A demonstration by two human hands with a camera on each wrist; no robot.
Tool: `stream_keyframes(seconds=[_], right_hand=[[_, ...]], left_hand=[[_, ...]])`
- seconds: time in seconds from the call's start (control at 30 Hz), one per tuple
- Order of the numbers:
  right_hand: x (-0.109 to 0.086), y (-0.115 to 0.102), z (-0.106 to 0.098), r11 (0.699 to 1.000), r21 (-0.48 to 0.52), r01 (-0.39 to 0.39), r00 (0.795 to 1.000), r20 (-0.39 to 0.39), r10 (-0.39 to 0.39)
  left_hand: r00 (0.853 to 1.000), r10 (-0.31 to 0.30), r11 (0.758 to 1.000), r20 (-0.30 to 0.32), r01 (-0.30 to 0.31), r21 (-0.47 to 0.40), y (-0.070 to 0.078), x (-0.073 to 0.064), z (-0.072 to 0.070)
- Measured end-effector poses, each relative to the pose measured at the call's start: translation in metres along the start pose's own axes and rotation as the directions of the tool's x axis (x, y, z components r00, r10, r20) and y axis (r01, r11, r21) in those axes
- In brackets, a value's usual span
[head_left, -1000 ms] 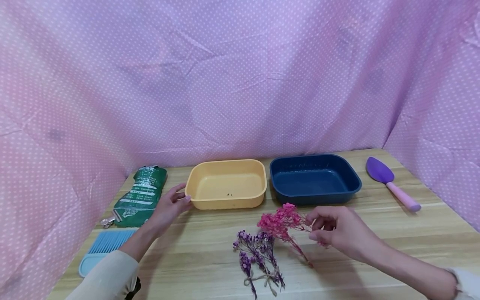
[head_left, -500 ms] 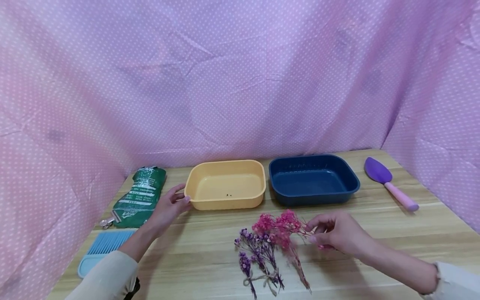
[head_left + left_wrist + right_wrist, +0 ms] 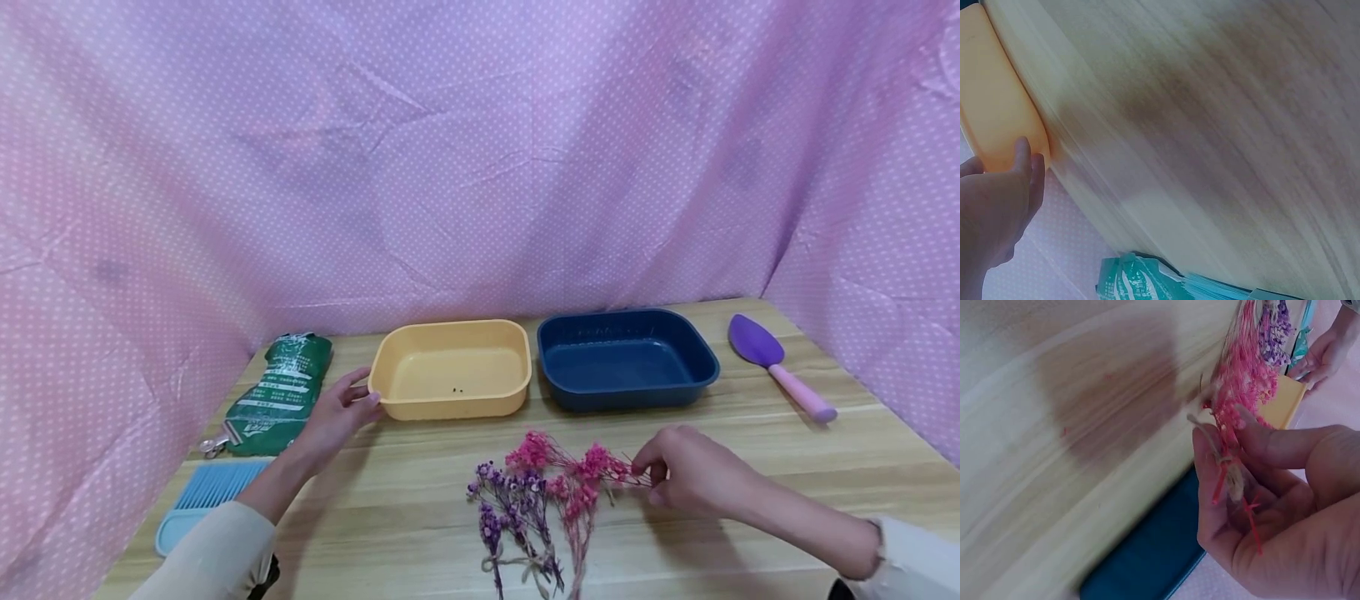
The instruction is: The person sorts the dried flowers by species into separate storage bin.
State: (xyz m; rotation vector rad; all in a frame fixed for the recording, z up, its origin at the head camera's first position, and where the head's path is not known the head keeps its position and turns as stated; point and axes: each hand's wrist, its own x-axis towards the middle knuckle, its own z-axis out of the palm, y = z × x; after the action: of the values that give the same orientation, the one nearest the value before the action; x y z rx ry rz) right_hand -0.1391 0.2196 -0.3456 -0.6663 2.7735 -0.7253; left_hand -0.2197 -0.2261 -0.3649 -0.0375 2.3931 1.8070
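Observation:
In the head view, my left hand rests against the left end of a yellow tray, its fingers fairly straight along the outside wall. My right hand pinches the stems of a pink dried flower bunch, over the table. Twine and short stem ends show between thumb and fingers in the right wrist view. Its blossoms meet a second pink dried flower bunch, whose stems point toward me. Just left of these lies a purple dried flower bunch tied with twine.
Right of the yellow tray stands a dark blue tray. A purple scoop with a pink handle lies far right. At left are a green bag with a metal clip and a light blue brush. A polka-dot cloth hangs behind.
My right hand has shifted slightly right and down, drawing its pink flower stems with it. The other pink bunch's stems have swung left toward the purple bunch. My left hand has stayed put.

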Motion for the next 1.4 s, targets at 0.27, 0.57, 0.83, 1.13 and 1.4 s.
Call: stream_keyframes(seconds=[0.27, 0.57, 0.83, 1.13, 1.4], right_hand=[[-0.004, -0.003, -0.014, 0.995, -0.092, 0.027, 1.0, 0.005, -0.027], [-0.003, -0.011, -0.04, 0.984, 0.18, 0.016, 1.0, 0.007, -0.018], [0.01, -0.013, -0.042, 0.849, 0.523, -0.079, 0.997, 0.019, 0.081], [0.036, -0.027, -0.043, 0.73, 0.678, -0.087, 0.995, 0.023, 0.097], [0.064, -0.044, -0.036, 0.705, 0.706, -0.07, 0.993, -0.019, 0.118]], left_hand=[[1.0, -0.004, 1.0, 0.001, 0.004, -0.001, -0.002, 0.0, 0.0], [0.999, -0.03, 0.999, -0.009, 0.03, 0.012, -0.002, 0.001, -0.001], [1.0, -0.018, 1.0, -0.007, 0.018, 0.006, -0.002, 0.001, -0.002], [1.0, 0.007, 1.0, 0.003, -0.007, -0.008, -0.001, 0.0, -0.002], [1.0, 0.007, 1.0, 0.005, -0.007, 0.005, -0.001, 0.001, 0.0]])
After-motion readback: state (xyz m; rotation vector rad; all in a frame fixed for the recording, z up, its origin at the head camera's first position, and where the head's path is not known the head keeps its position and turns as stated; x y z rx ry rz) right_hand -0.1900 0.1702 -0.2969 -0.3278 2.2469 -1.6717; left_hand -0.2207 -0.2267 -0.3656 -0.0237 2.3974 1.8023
